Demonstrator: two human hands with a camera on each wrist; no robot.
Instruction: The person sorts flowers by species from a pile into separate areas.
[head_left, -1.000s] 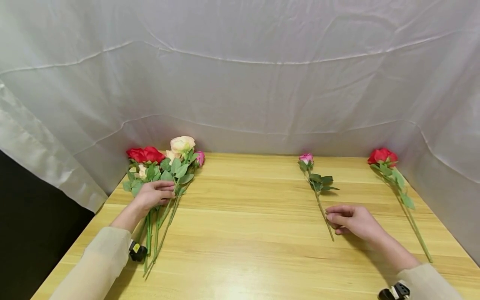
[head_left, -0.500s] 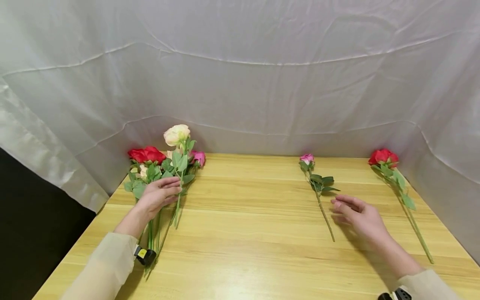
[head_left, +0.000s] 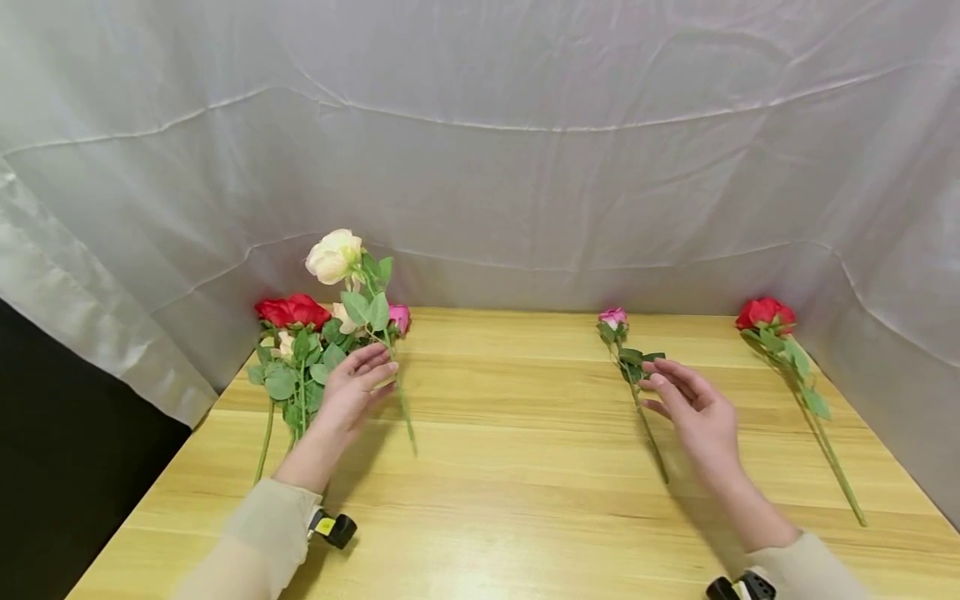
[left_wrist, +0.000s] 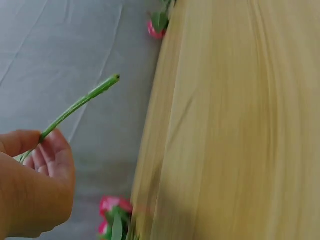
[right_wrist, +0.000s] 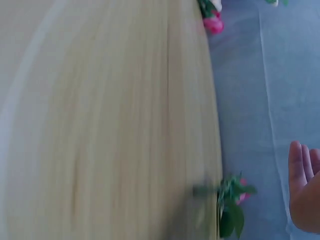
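Note:
My left hand (head_left: 352,396) pinches the stem of a cream rose (head_left: 333,257), holding it raised above the left pile with its bloom tipped to the left. In the left wrist view the cut end of that green stem (left_wrist: 80,104) sticks out past thumb and fingers. Over the right side, my right hand (head_left: 701,417) hovers with loosely bent fingers, holding nothing. Just left of its fingertips lies a pink rose (head_left: 612,318) with dark leaves. Whether the fingers touch its leaves I cannot tell.
Red blooms (head_left: 292,311), smaller cream ones and a pink bloom (head_left: 400,318) lie bunched at the back left. A single red rose (head_left: 765,313) lies along the right edge of the wooden table (head_left: 510,433). Behind hangs a grey curtain (head_left: 480,192).
My left hand has lifted the cream rose out of the pile and carried it up and to the right. My right hand has left the pink rose's stem and moved farther back.

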